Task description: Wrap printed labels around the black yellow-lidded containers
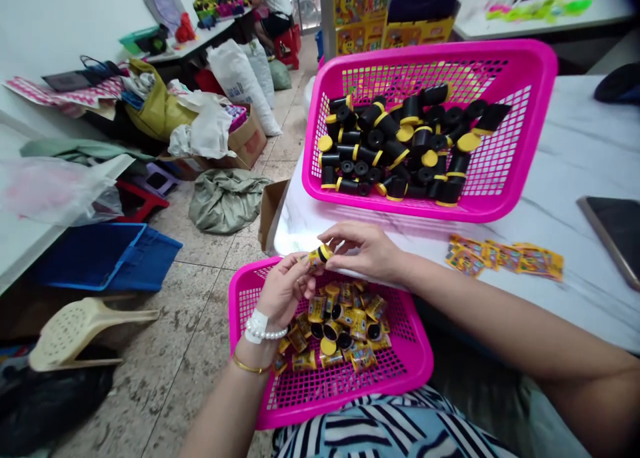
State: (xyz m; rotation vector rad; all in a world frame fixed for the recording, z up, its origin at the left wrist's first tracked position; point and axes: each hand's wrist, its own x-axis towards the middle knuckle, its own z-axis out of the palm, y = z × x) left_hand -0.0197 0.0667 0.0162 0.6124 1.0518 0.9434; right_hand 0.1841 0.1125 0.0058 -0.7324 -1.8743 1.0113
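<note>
Both hands meet over a small pink basket resting on my lap. My left hand and my right hand together pinch a small black tube with a yellow cap, partly wrapped in a colourful sticker. The lap basket holds several labelled tubes. A bigger pink basket on the white table carries several plain black tubes with yellow caps. A row of sticker labels lies on the table to the right of my right forearm.
A dark tablet lies at the table's right edge. Left on the tiled floor are a blue crate, a beige stool, sacks, a cardboard box and cluttered benches. A person sits far back at a table.
</note>
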